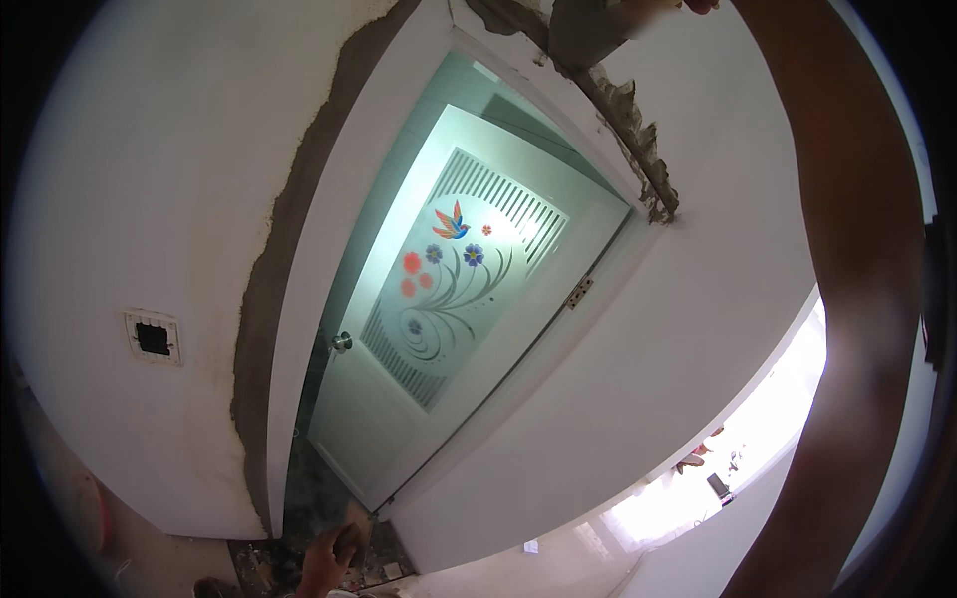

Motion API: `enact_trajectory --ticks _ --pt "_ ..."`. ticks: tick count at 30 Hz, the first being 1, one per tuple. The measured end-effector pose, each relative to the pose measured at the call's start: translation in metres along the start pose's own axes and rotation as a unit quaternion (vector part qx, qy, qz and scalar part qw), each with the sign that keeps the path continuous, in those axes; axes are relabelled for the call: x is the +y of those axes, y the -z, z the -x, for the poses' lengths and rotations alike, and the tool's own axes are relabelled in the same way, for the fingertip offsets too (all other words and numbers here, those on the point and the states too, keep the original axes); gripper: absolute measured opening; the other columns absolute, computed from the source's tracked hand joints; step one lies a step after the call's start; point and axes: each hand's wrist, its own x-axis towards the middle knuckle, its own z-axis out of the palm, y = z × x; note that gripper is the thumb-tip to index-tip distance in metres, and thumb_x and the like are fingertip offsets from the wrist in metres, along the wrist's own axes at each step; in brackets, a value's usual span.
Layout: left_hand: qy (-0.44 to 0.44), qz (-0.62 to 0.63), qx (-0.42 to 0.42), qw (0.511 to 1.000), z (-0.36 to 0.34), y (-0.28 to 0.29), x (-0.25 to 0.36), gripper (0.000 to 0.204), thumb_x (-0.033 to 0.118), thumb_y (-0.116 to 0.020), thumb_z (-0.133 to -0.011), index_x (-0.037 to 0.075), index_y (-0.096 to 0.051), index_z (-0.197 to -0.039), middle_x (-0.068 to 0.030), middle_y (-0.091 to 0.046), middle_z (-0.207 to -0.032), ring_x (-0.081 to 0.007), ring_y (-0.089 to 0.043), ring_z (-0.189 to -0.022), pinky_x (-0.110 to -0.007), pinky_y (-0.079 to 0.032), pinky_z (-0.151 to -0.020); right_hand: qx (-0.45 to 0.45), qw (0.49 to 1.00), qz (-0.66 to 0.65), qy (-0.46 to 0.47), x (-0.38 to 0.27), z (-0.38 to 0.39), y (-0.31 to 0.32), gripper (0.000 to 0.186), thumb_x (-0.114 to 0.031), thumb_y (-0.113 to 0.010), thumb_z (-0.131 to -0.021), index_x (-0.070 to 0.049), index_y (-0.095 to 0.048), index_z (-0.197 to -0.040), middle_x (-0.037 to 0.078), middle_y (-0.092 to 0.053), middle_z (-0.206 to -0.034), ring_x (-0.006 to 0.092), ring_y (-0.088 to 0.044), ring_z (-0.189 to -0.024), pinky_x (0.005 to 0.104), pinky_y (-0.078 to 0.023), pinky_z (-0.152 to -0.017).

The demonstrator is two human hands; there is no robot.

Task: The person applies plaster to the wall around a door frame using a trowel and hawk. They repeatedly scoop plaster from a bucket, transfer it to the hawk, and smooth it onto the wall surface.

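My right arm rises along the right side to the top edge, where only a little of my right hand (702, 5) shows. It is closed on a trowel, whose grey-brown blade (595, 32) lies against the wet mortar (628, 120) above the door frame; the handle is out of view. Ragged mortar runs down to the frame's upper right corner. Low in the picture, my left hand (323, 564) is closed, with something dark and brownish at its fingers that I cannot make out.
A white door (384, 409) with a flower-and-bird glass panel stands ajar inside the white frame (289, 359). Grey mortar (261, 319) fills the frame's left side. An open switch box (154, 338) sits in the left wall. Debris lies on the dark floor (394, 570) at the threshold.
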Motion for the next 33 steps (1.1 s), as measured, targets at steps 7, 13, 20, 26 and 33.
enact_trajectory --ticks 7,13,20,26,33 --pt "0.043 0.014 -0.023 0.999 -0.012 0.014 0.025 0.049 0.024 -0.073 -0.084 0.006 -0.059 -0.128 -0.0217 -0.064 -0.119 -0.0403 -0.062 -0.111 -0.045 -0.05 -0.093 0.01 1.0 -0.006 0.004 0.001 -0.001 0.018 0.021 -0.012 -0.072 -0.081 0.001 -0.073 -0.098 0.018 -0.071 -0.095 0.0301 -0.07 -0.082 0.042 -0.059 -0.07" --pt "0.027 0.002 0.002 1.0 -0.016 0.008 0.015 0.05 0.025 -0.073 -0.085 0.007 -0.059 -0.129 -0.0216 -0.065 -0.116 -0.0387 -0.064 -0.107 -0.044 -0.051 -0.09 0.017 1.0 -0.012 0.008 -0.001 -0.001 0.03 0.022 -0.012 -0.073 -0.081 0.002 -0.072 -0.098 0.019 -0.071 -0.093 0.0296 -0.071 -0.08 0.0418 -0.059 -0.069" --pt "0.053 0.032 -0.016 0.998 -0.016 0.013 0.024 0.05 0.026 -0.073 -0.086 0.007 -0.058 -0.13 -0.0209 -0.066 -0.115 -0.0381 -0.066 -0.102 -0.043 -0.053 -0.086 0.031 0.999 -0.02 0.017 -0.001 0.004 0.053 0.023 -0.013 -0.074 -0.082 0.003 -0.072 -0.097 0.019 -0.071 -0.092 0.0289 -0.071 -0.077 0.0414 -0.06 -0.067" --pt "0.017 0.034 0.013 0.999 -0.018 0.017 0.029 0.049 0.026 -0.072 -0.086 0.006 -0.059 -0.129 -0.0212 -0.066 -0.116 -0.0369 -0.065 -0.106 -0.041 -0.053 -0.089 0.032 0.999 -0.038 0.021 0.004 0.004 0.064 0.023 -0.014 -0.075 -0.082 0.004 -0.072 -0.097 0.02 -0.071 -0.09 0.0283 -0.071 -0.075 0.0412 -0.06 -0.066" --pt "-0.008 0.034 0.031 0.999 -0.011 -0.014 -0.042 0.043 0.022 -0.061 -0.098 0.008 -0.053 -0.138 -0.0174 -0.059 -0.134 -0.0362 -0.058 -0.12 -0.043 -0.047 -0.099 0.008 0.985 -0.167 0.048 0.039 0.003 0.079 0.025 -0.014 -0.077 -0.083 0.006 -0.071 -0.096 0.021 -0.071 -0.088 0.0277 -0.072 -0.072 0.0408 -0.061 -0.064"
